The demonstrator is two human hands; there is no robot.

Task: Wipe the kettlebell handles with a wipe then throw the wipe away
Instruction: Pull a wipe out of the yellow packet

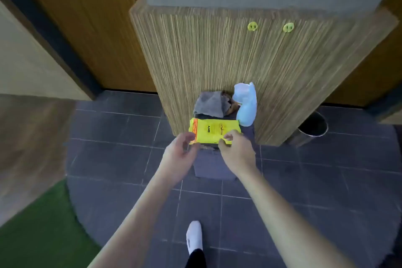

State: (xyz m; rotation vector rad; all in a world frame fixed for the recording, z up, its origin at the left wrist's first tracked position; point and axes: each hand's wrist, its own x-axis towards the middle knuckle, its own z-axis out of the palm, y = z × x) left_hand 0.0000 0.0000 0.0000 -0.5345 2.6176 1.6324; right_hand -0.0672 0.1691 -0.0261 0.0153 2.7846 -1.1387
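Note:
A yellow pack of wipes point(214, 130) with an orange strip lies flat on a small dark stand point(212, 165) in front of a wooden panel. My left hand point(179, 154) is at the pack's left end, fingers curled, touching or nearly touching its edge. My right hand point(236, 150) pinches the pack's near right edge between thumb and forefinger. No kettlebell is in view, and no loose wipe shows.
Behind the pack lie a grey cloth point(208, 104) and a light blue spray bottle point(245, 104). A round metal bin point(311, 128) stands on the dark tiled floor to the right. The striped wooden panel point(217, 54) rises straight ahead. My white-socked foot point(194, 237) is below.

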